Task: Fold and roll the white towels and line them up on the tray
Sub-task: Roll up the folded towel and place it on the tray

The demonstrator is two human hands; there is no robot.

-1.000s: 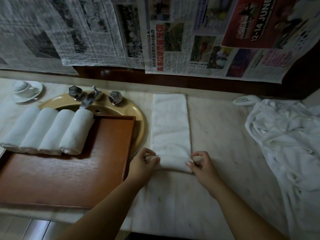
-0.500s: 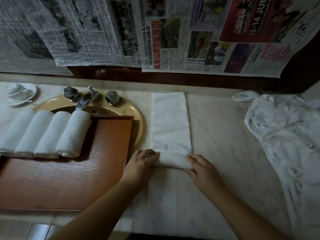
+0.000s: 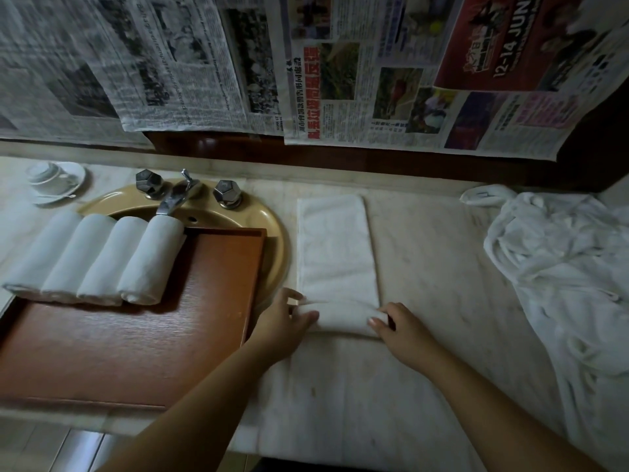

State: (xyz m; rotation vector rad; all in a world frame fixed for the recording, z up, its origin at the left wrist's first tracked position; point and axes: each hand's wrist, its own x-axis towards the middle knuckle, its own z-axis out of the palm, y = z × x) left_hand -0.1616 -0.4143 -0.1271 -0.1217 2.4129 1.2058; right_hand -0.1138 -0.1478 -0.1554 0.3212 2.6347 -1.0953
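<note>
A white towel (image 3: 337, 247), folded into a long strip, lies on the marble counter and runs away from me. Its near end is rolled into a short roll. My left hand (image 3: 284, 323) grips the roll's left end and my right hand (image 3: 401, 330) grips its right end. To the left, a brown wooden tray (image 3: 143, 345) rests over the sink. Several rolled white towels (image 3: 95, 258) lie side by side across the tray's far left part.
A yellow sink (image 3: 272, 233) with a chrome tap (image 3: 175, 199) sits under the tray. A white cup on a saucer (image 3: 54, 180) stands far left. A heap of white cloth (image 3: 571, 267) covers the counter's right side. Newspapers hang on the wall behind.
Both hands have rolled the towel's near end further away from me, so the roll is thicker and the flat strip shorter.
</note>
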